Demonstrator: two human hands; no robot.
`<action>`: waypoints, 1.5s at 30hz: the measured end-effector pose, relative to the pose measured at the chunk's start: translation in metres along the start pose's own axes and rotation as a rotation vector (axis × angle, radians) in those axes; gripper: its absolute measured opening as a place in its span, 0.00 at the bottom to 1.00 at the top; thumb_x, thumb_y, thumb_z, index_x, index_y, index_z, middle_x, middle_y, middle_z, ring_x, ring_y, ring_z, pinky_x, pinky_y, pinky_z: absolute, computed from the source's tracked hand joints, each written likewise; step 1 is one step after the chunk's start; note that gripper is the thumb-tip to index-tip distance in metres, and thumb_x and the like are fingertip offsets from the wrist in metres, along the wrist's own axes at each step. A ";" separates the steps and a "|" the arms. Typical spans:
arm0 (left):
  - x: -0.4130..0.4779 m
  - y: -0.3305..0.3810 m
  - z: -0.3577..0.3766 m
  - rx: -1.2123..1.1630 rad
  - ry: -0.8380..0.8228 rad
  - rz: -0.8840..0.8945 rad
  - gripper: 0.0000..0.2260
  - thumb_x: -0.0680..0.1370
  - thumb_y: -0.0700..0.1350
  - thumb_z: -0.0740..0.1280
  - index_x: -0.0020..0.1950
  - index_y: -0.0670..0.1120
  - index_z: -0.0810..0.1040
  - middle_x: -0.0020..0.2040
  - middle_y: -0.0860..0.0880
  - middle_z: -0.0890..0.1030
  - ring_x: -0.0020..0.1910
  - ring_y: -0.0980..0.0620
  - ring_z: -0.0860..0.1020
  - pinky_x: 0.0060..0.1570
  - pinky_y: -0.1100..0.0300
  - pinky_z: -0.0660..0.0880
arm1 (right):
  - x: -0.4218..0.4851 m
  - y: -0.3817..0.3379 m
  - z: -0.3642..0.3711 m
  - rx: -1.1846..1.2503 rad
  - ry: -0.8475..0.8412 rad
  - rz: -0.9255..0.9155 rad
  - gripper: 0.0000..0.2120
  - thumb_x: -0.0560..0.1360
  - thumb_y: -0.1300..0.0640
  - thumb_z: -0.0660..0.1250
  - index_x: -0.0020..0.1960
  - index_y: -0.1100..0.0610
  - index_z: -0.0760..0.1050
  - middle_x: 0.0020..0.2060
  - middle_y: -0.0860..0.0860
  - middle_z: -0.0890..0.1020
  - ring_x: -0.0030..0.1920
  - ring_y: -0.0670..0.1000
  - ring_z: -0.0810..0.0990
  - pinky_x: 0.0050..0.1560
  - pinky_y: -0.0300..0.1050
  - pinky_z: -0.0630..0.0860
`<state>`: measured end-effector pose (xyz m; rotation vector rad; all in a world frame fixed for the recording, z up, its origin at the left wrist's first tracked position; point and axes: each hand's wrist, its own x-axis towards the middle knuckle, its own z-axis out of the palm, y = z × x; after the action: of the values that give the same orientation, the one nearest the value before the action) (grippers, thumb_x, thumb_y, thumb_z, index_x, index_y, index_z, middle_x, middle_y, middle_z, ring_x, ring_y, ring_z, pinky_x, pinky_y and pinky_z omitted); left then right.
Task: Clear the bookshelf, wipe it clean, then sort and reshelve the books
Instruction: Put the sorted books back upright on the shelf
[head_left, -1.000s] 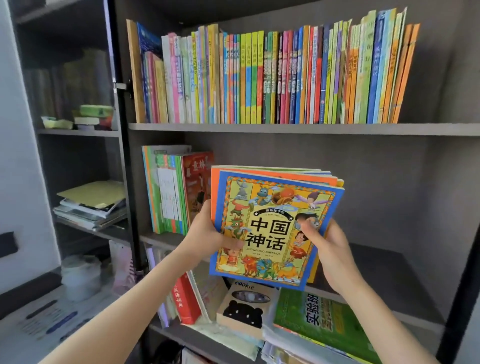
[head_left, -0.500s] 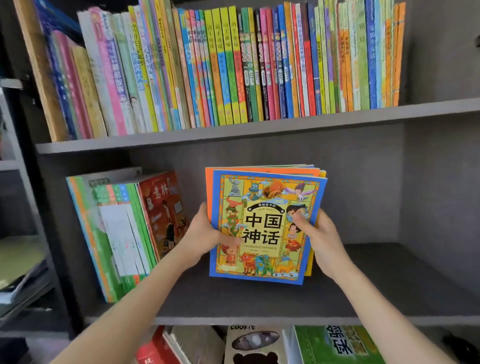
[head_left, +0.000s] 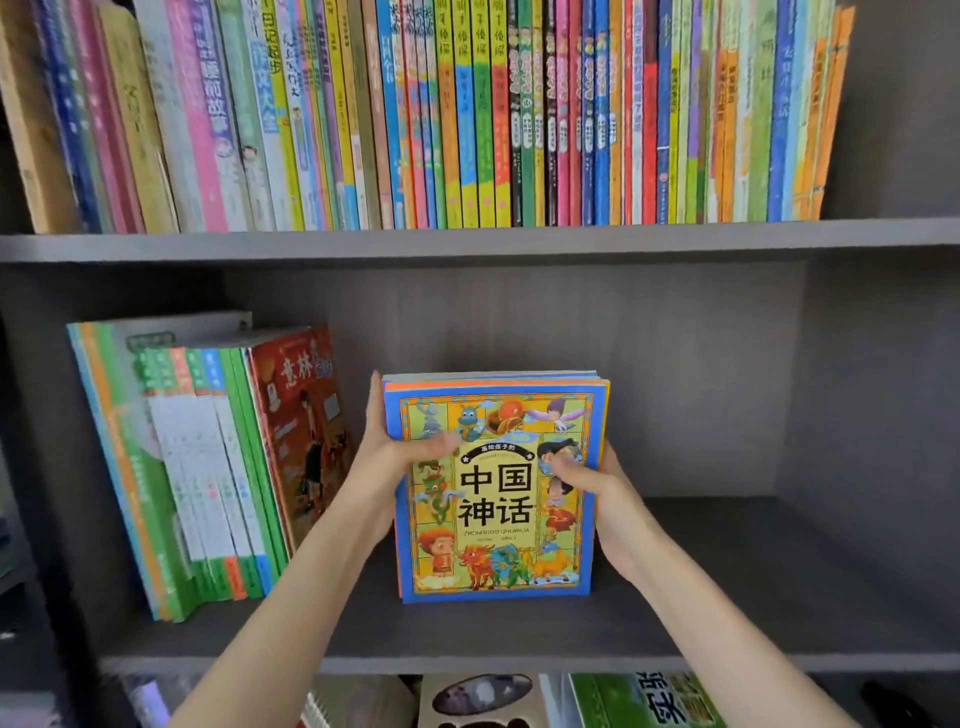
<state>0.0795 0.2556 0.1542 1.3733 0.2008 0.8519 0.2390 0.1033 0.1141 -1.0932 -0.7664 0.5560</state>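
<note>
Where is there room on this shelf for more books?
The biggest bare patch is on the middle shelf, between the stack and the right wall, beyond the right hand. A narrow gap lies between the leaning books and the stack; the left hand fills it. The top row is packed, with a small gap at its right end.

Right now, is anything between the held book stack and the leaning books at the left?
Nothing visible does. Only bare grey shelf board lies between the blue-bordered picture-book stack and the leaning green and red books; the left hand grips the stack's left edge.
</note>
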 end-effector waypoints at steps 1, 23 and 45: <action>-0.001 -0.001 0.003 -0.008 -0.004 0.007 0.53 0.62 0.33 0.74 0.77 0.60 0.48 0.56 0.45 0.83 0.51 0.45 0.83 0.39 0.55 0.81 | 0.002 0.002 0.001 0.015 0.006 0.003 0.31 0.64 0.56 0.76 0.65 0.52 0.70 0.54 0.54 0.83 0.51 0.55 0.84 0.53 0.57 0.79; -0.051 -0.045 -0.013 0.447 0.693 0.310 0.26 0.59 0.51 0.81 0.48 0.61 0.69 0.49 0.54 0.79 0.49 0.53 0.79 0.50 0.50 0.78 | 0.033 0.038 0.042 -0.122 -0.230 0.170 0.24 0.68 0.60 0.72 0.63 0.54 0.73 0.57 0.52 0.83 0.55 0.52 0.82 0.54 0.51 0.77; -0.083 -0.002 -0.100 1.293 0.368 -0.113 0.16 0.76 0.54 0.68 0.50 0.44 0.67 0.41 0.49 0.77 0.38 0.51 0.77 0.36 0.58 0.75 | 0.007 0.122 0.167 -0.975 -0.392 -0.139 0.58 0.67 0.37 0.72 0.77 0.50 0.32 0.76 0.53 0.60 0.68 0.52 0.72 0.64 0.49 0.73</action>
<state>-0.0362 0.2806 0.1013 2.3261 1.2667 0.8841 0.1092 0.2493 0.0457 -1.8233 -1.5282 0.2579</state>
